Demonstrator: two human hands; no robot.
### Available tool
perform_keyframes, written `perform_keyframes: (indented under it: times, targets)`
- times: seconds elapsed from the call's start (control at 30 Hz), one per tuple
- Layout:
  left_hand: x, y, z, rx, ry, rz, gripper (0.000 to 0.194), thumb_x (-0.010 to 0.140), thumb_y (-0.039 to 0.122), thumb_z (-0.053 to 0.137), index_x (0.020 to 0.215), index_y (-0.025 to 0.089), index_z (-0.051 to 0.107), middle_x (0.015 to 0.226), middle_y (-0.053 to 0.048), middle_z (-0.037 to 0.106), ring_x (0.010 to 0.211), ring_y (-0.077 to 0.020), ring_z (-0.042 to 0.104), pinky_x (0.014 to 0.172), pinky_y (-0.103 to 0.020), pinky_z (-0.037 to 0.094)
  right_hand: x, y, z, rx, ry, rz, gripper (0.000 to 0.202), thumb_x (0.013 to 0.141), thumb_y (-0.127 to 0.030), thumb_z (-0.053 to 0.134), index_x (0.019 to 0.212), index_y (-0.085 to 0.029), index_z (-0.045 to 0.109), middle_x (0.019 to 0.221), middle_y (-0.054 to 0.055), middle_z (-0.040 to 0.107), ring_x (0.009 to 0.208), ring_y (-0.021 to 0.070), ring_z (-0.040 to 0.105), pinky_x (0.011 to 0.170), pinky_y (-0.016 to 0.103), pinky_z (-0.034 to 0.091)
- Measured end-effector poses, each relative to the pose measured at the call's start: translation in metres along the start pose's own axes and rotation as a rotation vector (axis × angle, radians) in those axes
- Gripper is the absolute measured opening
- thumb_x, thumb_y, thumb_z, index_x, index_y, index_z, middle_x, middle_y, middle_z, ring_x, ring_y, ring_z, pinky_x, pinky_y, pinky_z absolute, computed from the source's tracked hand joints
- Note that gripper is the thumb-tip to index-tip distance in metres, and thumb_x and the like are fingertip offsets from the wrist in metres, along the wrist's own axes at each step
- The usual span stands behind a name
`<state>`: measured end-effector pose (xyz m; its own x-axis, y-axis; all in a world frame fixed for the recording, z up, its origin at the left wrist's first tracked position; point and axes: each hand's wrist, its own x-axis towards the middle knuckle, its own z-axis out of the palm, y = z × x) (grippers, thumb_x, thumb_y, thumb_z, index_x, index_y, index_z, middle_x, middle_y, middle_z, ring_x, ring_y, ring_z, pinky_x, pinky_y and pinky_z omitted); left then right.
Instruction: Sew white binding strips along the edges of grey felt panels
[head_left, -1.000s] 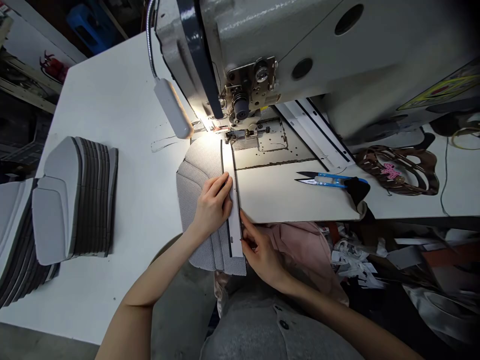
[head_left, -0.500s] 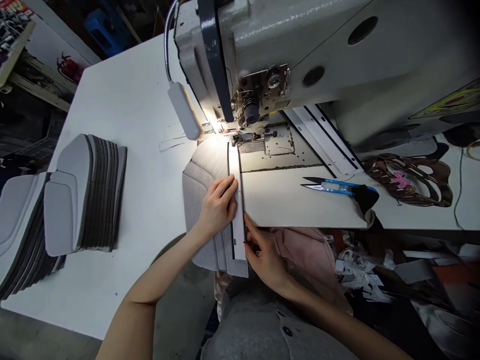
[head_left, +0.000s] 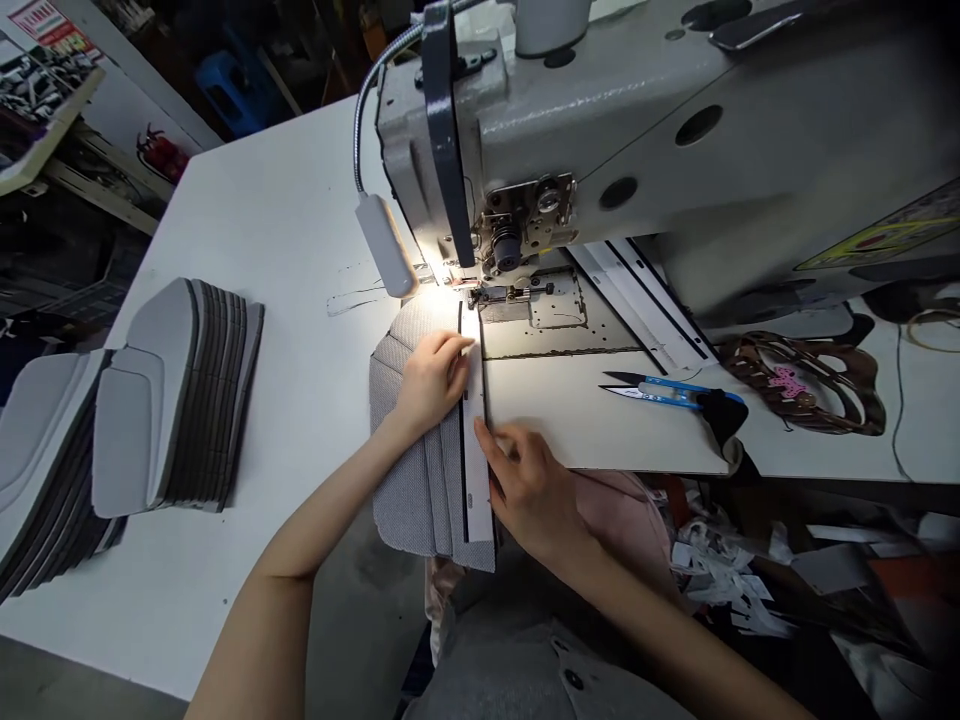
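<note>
A grey woven fabric panel (head_left: 409,510) with stitched seams lies at the table's front edge, its far end under the sewing machine's presser foot (head_left: 474,296). Along its right edge runs a white strip (head_left: 478,510) with a black border and small slots. My left hand (head_left: 427,380) rests on the panel, fingers bent and closed on the strip near the foot. Closer to my body, my right hand (head_left: 529,485) has its index fingertip on top of the strip and its thumb by the right edge. The other right fingers curl inward.
Stacked grey panels (head_left: 214,400) stand on the left. A lit lamp (head_left: 384,245) hangs beside the sewing machine (head_left: 600,120). To the right lie blue thread snips (head_left: 652,388), more white strips (head_left: 637,300) and a brown strappy item (head_left: 802,385) with a pink ornament.
The camera view has shifted slightly. My left hand has drawn its fingers in and moved a little toward the foot. My right index finger has moved from the strip's edge onto its top.
</note>
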<state>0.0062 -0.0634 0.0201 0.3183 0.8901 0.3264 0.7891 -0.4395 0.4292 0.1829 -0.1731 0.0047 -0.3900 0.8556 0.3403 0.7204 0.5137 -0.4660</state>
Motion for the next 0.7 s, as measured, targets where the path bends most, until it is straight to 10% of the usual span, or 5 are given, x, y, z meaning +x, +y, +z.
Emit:
perform_keyframes:
  times: [0.2, 0.37, 0.57, 0.7]
  targets:
    - [0.01, -0.022, 0.018, 0.001, 0.058, 0.005, 0.034, 0.098, 0.013, 0.036, 0.12, 0.018, 0.061, 0.132, -0.011, 0.064, 0.118, -0.0224, 0.059, 0.103, -0.044, 0.049, 0.038, 0.02, 0.011, 0.169, 0.095, -0.211, 0.044, 0.098, -0.005, 0.041, 0.135, -0.017, 0.061, 0.136, 0.012, 0.062, 0.134, 0.0226, 0.052, 0.112, 0.041, 0.049]
    - [0.009, -0.026, 0.023, 0.006, 0.063, 0.031, 0.034, 0.101, 0.017, 0.035, 0.123, 0.019, 0.062, 0.134, -0.01, 0.063, 0.122, -0.0222, 0.058, 0.107, -0.046, 0.047, 0.037, 0.034, 0.014, 0.424, 0.199, -0.174, 0.042, 0.102, -0.012, 0.035, 0.132, -0.017, 0.063, 0.13, 0.009, 0.067, 0.13, 0.019, 0.057, 0.11, 0.037, 0.051]
    - [0.009, -0.024, 0.019, 0.003, -0.015, 0.014, 0.035, 0.103, 0.022, 0.036, 0.129, 0.023, 0.06, 0.134, -0.007, 0.062, 0.124, -0.0213, 0.055, 0.109, -0.043, 0.046, -0.006, -0.009, 0.025, 0.634, 0.19, -0.302, 0.034, 0.101, -0.024, 0.041, 0.088, -0.023, 0.072, 0.08, 0.005, 0.074, 0.091, 0.0172, 0.073, 0.094, 0.037, 0.061]
    - [0.006, -0.023, 0.02, -0.017, 0.04, -0.002, 0.035, 0.101, 0.018, 0.037, 0.13, 0.021, 0.056, 0.133, -0.01, 0.061, 0.126, -0.0213, 0.054, 0.109, -0.041, 0.046, -0.014, -0.008, -0.007, 0.578, 0.201, -0.297, 0.024, 0.098, -0.028, 0.05, 0.092, -0.023, 0.073, 0.082, 0.005, 0.074, 0.089, 0.0182, 0.073, 0.098, 0.041, 0.059]
